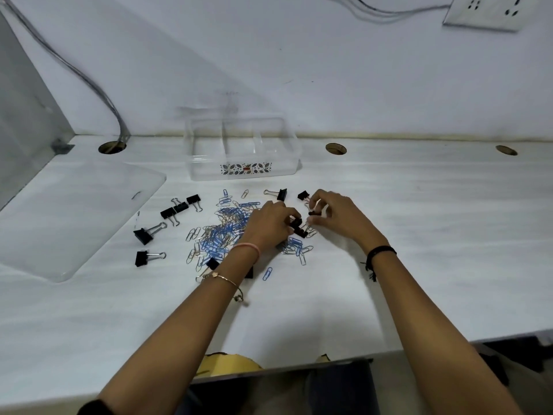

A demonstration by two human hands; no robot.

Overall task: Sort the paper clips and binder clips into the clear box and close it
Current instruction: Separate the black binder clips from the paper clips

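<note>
- One view only, from a wide-angle camera worn on the head, looking forward and down at the tabletop (419,235).
- It sits near the tabletop's front edge, above both forearms, which reach in from the bottom of the frame.
- Beyond the tabletop's far edge the back wall (299,70) fills the upper frame; straight lines bow toward the edges.

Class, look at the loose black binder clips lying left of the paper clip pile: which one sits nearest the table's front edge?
The binder clip at the lower left, handles pointing right. The other four lie farther back, toward the clear box.
</note>
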